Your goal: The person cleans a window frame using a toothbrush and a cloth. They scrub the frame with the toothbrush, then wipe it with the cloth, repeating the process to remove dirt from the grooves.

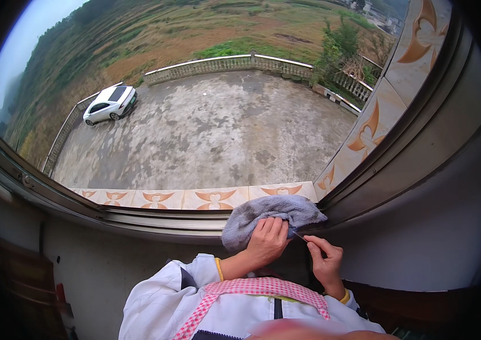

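A grey cloth (240, 221) with dark stains lies bunched over the window track (195, 224), at its right corner. My left hand (269, 242) presses down on it with fingers curled into its folds. My right hand (325, 262), just to the right, pinches a thin, dark, stick-like tool (300, 236) between thumb and fingers. Its far end points at the cloth, beside my left fingertips, next to a small bluish patch. I cannot tell what kind of tool it is, or whether its tip touches the track under the cloth.
A metal window frame (388, 164) rises on the right. Beyond the track runs an outer ledge of patterned tiles (158, 199). Outside lie a concrete yard (223, 136), a white car (108, 106) and a balustrade (195, 69). Dark wooden furniture (22, 283) stands indoors at lower left.
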Motion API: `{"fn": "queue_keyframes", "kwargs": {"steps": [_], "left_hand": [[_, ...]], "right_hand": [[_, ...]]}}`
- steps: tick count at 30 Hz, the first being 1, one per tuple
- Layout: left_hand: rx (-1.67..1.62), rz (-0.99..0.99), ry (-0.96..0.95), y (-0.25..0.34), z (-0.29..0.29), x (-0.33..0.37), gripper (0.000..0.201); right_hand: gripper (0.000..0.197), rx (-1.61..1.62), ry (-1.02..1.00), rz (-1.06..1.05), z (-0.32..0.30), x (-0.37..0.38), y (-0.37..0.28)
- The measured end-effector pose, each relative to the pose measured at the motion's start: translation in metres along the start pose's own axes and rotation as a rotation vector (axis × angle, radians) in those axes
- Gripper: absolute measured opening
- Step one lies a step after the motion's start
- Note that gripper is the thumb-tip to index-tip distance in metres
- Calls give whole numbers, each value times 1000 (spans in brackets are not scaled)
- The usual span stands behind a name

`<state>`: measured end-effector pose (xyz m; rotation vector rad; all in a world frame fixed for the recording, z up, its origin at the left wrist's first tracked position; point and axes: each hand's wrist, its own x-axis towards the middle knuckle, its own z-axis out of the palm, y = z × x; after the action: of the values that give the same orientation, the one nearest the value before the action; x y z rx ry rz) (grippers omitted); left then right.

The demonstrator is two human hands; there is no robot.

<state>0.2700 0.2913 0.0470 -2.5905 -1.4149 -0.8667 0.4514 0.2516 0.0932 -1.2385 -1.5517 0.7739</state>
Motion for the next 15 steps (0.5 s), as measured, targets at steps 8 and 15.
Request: {"fn": "queue_keyframes", "kwargs": {"steps": [8, 15], "left_hand": [[64, 93, 93, 32, 47, 38, 27], [-360, -90, 117, 33, 41, 50, 19]], "right_hand": [[15, -17, 60, 119, -32, -17, 11], [14, -17, 63, 73, -33, -16, 5]]}}
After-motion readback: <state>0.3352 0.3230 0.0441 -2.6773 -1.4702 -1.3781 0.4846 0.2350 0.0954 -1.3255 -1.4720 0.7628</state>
